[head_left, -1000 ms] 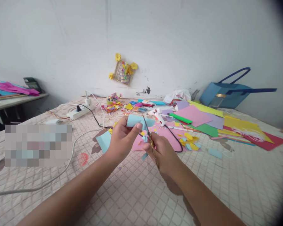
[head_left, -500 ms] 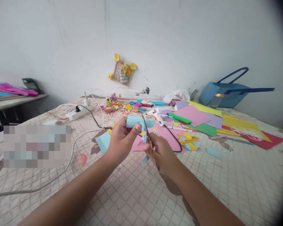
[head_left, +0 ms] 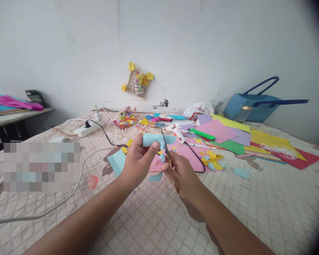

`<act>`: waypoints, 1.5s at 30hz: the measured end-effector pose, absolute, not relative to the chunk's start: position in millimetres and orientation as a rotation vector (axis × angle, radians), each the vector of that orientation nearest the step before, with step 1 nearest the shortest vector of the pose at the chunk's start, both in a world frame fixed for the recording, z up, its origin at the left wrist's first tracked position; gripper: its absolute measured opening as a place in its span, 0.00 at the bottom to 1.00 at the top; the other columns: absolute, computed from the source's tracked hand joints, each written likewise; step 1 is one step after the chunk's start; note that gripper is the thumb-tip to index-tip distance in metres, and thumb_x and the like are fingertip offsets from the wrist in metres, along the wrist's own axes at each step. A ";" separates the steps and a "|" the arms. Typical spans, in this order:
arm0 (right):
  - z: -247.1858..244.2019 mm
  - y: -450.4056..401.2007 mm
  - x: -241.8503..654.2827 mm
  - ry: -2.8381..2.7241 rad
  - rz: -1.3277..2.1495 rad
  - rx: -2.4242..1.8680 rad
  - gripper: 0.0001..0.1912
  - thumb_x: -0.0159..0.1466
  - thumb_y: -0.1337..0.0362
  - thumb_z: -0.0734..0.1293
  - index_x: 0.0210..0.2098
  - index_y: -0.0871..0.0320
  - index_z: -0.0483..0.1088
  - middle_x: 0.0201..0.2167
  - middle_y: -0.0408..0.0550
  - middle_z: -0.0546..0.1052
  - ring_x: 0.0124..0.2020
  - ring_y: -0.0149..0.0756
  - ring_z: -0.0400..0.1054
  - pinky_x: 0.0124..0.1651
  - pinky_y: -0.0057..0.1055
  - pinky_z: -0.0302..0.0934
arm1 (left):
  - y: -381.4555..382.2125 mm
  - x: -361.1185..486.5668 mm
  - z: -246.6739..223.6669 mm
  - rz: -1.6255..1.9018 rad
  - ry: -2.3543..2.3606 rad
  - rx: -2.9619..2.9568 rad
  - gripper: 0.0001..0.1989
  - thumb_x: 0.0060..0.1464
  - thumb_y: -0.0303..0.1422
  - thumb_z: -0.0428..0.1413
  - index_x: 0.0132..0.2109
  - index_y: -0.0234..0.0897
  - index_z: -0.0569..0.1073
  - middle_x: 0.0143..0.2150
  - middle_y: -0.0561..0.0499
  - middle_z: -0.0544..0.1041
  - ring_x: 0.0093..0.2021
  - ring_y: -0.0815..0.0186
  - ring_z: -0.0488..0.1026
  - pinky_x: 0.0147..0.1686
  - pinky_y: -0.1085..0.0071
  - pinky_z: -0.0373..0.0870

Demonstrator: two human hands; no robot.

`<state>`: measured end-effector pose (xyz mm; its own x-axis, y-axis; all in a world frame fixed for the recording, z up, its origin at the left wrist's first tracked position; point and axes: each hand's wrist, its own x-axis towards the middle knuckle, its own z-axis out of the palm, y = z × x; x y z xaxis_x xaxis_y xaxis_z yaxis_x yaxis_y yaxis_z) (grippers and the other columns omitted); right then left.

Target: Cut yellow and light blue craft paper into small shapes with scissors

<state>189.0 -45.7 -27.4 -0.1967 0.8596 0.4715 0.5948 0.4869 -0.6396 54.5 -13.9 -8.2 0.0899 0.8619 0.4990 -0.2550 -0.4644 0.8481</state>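
A light blue piece of paper (head_left: 150,139) is pinched between the thumb and fingers of my left hand (head_left: 138,159). My right hand (head_left: 182,173) is wrapped round the handles of a pair of scissors (head_left: 166,143), whose blades point up and away beside the blue paper. Below my hands a blue paper scrap (head_left: 155,177) lies on the patterned cloth. Under and behind them is a pink sheet (head_left: 186,156) with small scraps. A larger blue sheet (head_left: 116,161) lies left of my left hand, partly hidden by it.
A white glue gun (head_left: 177,131) with a black cord lies behind my right hand. Yellow and blue cut pieces (head_left: 212,161) sit to the right. Coloured sheets (head_left: 220,131) and a blue bag (head_left: 255,106) are farther right. A power strip (head_left: 90,128) with cables stands left.
The small blue scrap near my right hand has dropped onto the cloth, to the left. Both hands keep nearly the same place, with the paper and scissors still held.
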 end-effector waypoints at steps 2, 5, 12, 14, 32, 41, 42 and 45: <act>-27.7 -45.1 188.6 -1.904 0.403 -1.212 0.28 0.59 0.38 0.49 0.25 0.57 0.55 0.19 0.39 0.60 0.21 0.28 0.52 0.25 0.27 0.46 | -13.9 54.9 -8.8 1.546 0.680 1.464 0.10 0.49 0.35 0.58 0.32 0.35 0.66 0.26 0.55 0.69 0.27 0.73 0.67 0.28 0.77 0.65; -27.9 -45.4 187.8 -1.892 0.420 -1.201 0.28 0.60 0.38 0.48 0.26 0.57 0.56 0.19 0.40 0.61 0.21 0.29 0.53 0.25 0.28 0.48 | -14.0 55.6 -9.9 1.538 0.736 1.476 0.11 0.48 0.37 0.58 0.31 0.35 0.66 0.26 0.55 0.70 0.27 0.72 0.68 0.27 0.76 0.65; -28.2 -45.9 187.7 -1.889 0.384 -1.194 0.25 0.61 0.41 0.50 0.26 0.57 0.56 0.19 0.40 0.61 0.21 0.29 0.53 0.25 0.27 0.46 | -16.8 55.8 -9.3 1.515 0.788 1.506 0.12 0.48 0.38 0.58 0.31 0.35 0.65 0.26 0.54 0.70 0.28 0.71 0.68 0.27 0.75 0.64; -28.3 -45.2 187.9 -1.891 0.364 -1.205 0.25 0.61 0.41 0.52 0.26 0.57 0.55 0.19 0.39 0.61 0.21 0.29 0.53 0.25 0.27 0.46 | -17.3 55.9 -9.3 1.513 0.792 1.505 0.12 0.48 0.38 0.57 0.30 0.35 0.64 0.26 0.54 0.70 0.28 0.71 0.68 0.27 0.75 0.64; -30.2 -38.4 193.7 -1.918 0.209 -1.421 0.24 0.61 0.42 0.54 0.24 0.56 0.56 0.16 0.41 0.62 0.18 0.30 0.54 0.23 0.28 0.41 | -5.1 45.1 -9.5 1.810 0.755 1.858 0.20 0.50 0.33 0.55 0.50 0.40 0.62 0.49 0.46 0.66 0.52 0.62 0.63 0.53 0.62 0.60; -32.5 -36.4 194.3 -1.941 0.139 -1.411 0.22 0.61 0.44 0.56 0.23 0.56 0.53 0.16 0.39 0.62 0.18 0.29 0.53 0.24 0.27 0.41 | 5.2 33.3 0.0 1.676 0.966 2.338 0.08 0.54 0.29 0.50 0.41 0.40 0.70 0.40 0.49 0.75 0.42 0.63 0.71 0.44 0.66 0.64; -32.8 -36.2 194.2 -1.946 0.148 -1.400 0.23 0.61 0.44 0.55 0.24 0.56 0.53 0.16 0.39 0.62 0.18 0.29 0.53 0.24 0.27 0.41 | 4.5 34.0 -0.3 1.697 0.972 2.319 0.06 0.54 0.29 0.51 0.39 0.40 0.71 0.37 0.50 0.75 0.39 0.64 0.71 0.42 0.67 0.65; -33.7 -35.6 193.9 -1.966 0.198 -1.357 0.23 0.62 0.43 0.54 0.24 0.56 0.54 0.16 0.39 0.63 0.19 0.30 0.55 0.24 0.27 0.42 | 1.7 36.1 -0.7 1.736 0.957 2.275 0.04 0.52 0.28 0.52 0.36 0.39 0.71 0.33 0.51 0.75 0.35 0.66 0.71 0.38 0.68 0.65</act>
<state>193.9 -35.6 -33.7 -0.1792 0.8619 0.4744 0.7498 0.4318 -0.5013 36.1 1.7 -0.7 0.1398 0.5475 0.8250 0.4051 -0.7919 0.4569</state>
